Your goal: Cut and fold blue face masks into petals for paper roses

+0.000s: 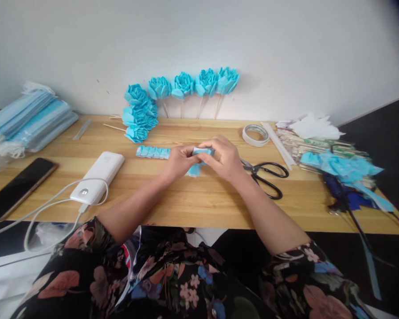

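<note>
Nearest is a floral sleeve (81,261). Left of the scissors (253,169), the left hand (178,160) and right hand (225,156) hold a blue piece (202,151) between nearly closed fingers (211,143), apparently folding it; the next crease calls for steadiness.

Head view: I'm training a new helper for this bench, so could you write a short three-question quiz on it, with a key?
1. True or false: the scissors lie to the left of the power bank.
2. Which of these lies nearest the phone? A) tape roll B) power bank C) scissors
3. Fill in the colour: the left hand and right hand hold a small piece that is light ____.

Key: 1. False, they lie to its right. 2. B. 3. Blue.
</note>
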Action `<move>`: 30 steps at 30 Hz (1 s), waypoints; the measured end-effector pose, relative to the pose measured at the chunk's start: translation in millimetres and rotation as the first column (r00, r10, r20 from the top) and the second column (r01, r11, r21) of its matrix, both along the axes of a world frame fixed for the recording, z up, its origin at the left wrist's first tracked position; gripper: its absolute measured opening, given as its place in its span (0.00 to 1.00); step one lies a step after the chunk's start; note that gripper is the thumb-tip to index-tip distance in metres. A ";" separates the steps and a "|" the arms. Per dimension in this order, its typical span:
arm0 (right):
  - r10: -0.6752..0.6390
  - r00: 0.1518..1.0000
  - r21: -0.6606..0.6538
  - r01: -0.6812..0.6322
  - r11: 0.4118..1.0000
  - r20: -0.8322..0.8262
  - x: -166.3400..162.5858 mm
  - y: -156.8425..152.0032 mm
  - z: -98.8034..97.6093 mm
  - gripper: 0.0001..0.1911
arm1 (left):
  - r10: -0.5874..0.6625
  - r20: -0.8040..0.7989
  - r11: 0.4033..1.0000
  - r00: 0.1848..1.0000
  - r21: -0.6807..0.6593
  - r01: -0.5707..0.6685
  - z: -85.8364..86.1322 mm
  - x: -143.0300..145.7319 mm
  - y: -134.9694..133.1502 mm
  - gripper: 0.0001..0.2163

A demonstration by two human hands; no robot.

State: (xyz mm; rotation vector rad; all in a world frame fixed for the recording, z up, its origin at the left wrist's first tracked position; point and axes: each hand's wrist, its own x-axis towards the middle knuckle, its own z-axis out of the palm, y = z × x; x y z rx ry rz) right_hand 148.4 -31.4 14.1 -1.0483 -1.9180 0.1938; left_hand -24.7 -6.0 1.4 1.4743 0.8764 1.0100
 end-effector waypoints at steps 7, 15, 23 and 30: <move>-0.042 0.999 0.043 0.041 0.998 0.025 -5.7 0.6 -2.6 0.11 | -0.003 -0.015 1.000 1.000 0.016 0.003 2.3 1.3 -1.8 0.07; -0.008 0.989 -0.120 -0.010 0.993 -0.148 -6.2 -0.9 -1.2 0.10 | -0.035 0.015 0.999 0.999 0.031 0.034 1.6 0.2 -2.3 0.08; -0.003 0.879 -0.468 -0.252 0.847 -0.478 -0.3 13.5 -13.6 0.23 | 0.068 0.212 0.981 0.975 -0.190 -0.028 -8.9 -1.3 6.6 0.15; -0.034 0.851 -0.447 -0.241 0.862 -0.524 -0.1 14.8 -18.5 0.18 | 0.108 0.309 0.951 0.945 -0.310 -0.008 -12.6 -0.5 10.6 0.15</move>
